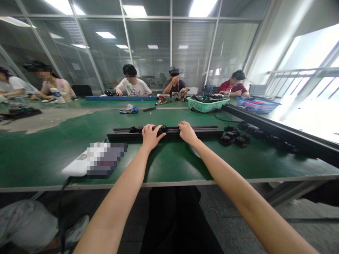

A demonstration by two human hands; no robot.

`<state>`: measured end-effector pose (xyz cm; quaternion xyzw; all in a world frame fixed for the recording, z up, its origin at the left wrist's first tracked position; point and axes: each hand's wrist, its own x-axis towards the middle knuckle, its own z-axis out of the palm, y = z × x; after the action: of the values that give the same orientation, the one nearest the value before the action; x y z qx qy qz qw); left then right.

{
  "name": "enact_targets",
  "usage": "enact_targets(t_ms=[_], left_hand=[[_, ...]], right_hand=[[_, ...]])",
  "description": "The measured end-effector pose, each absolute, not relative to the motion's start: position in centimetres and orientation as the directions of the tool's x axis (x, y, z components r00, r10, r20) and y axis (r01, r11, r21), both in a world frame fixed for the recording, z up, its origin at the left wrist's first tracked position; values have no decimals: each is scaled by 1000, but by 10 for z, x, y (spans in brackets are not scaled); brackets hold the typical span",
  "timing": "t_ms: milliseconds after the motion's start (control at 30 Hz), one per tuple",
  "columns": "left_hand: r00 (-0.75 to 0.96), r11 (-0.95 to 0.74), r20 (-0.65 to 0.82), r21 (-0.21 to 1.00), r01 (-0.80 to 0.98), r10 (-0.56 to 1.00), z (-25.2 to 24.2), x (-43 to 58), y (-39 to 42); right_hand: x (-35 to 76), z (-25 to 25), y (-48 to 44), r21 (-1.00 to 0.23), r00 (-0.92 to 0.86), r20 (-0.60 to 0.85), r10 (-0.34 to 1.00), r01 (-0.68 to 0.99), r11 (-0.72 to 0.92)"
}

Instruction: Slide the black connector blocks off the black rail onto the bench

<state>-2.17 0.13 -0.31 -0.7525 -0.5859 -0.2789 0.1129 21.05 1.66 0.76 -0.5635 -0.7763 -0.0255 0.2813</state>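
A long black rail [124,135] with a channel lies crosswise on the green table in front of me. Small black blocks [134,129] sit along its channel on the left. My left hand [152,136] curls over the rail, its thumb and fingers around a small black part [159,131]. Another black part [164,127] shows just right of those fingers. Farther right, my right hand [187,131] is closed at the rail, its fingertips bent down at the channel. Whatever is between these fingertips is hidden.
Several loose black parts [233,135] lie right of the rail, beside a long black beam [286,128]. A green basket [208,105] and a blue basket [258,106] stand behind. A white device [76,165] lies front left. Several people [134,86] sit across the table.
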Motion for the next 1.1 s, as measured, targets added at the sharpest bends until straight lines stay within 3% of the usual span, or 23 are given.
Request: enact_targets(t_ms=[1100], left_hand=[[159,-296,561,161,942,813,-4,-22,2]], right_hand=[[216,18,7,-321,-133,462,877,897,305]])
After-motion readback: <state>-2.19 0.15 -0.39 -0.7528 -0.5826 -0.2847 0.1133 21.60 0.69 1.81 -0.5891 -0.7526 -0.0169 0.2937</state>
